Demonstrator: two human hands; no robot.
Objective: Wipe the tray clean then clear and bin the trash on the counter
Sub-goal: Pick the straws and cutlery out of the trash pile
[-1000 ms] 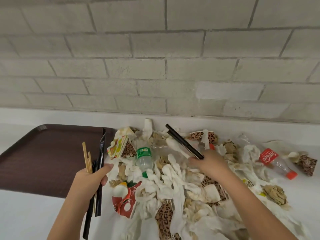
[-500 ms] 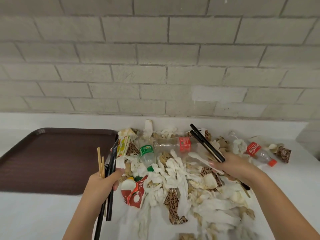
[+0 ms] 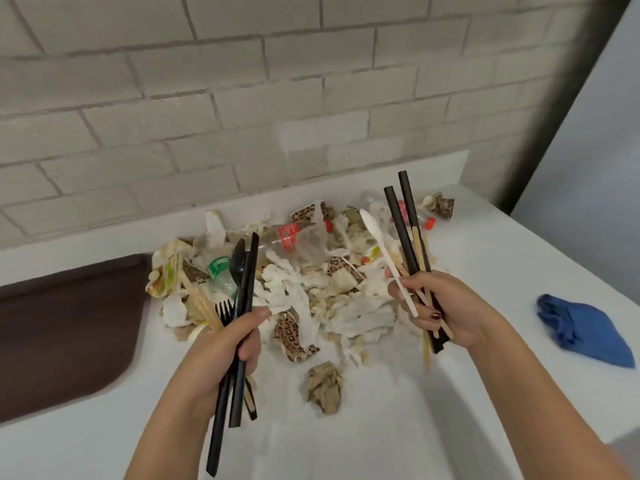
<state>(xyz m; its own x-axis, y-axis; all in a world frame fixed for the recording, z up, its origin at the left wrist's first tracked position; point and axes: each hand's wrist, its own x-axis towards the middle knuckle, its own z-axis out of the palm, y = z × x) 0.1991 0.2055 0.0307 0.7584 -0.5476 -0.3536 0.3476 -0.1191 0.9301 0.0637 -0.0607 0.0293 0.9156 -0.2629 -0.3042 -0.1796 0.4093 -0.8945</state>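
1. The white worktop point(image 3: 381, 427) lies under both my grips; no bin is in view.
2. The brown tray point(image 3: 62, 327) sits left of my left grip, bare.
3. The trash pile point(image 3: 311, 282) of tissues and bottles lies between and beyond my grips.
4. My left hand point(image 3: 225, 344) is closed round black chopsticks, spoon and fork point(image 3: 242, 306); my right hand point(image 3: 446, 310) is closed round black chopsticks point(image 3: 401, 230), wooden sticks and a white spoon point(image 3: 377, 244).
5. I judge I'm clearing trash; next, find the bin and drop both bundles.

Tray point(image 3: 62, 327) dark brown. Counter point(image 3: 398, 427) white. Cloth point(image 3: 585, 330) blue. Trash point(image 3: 329, 299): white tissue, leopard-print scraps, red and green bottle labels. Left hand point(image 3: 221, 348): black cutlery, tan sticks. Right hand point(image 3: 446, 313): black chopsticks point(image 3: 403, 233), white spoon point(image 3: 384, 254). Wall point(image 3: 242, 98) pale grey brick.
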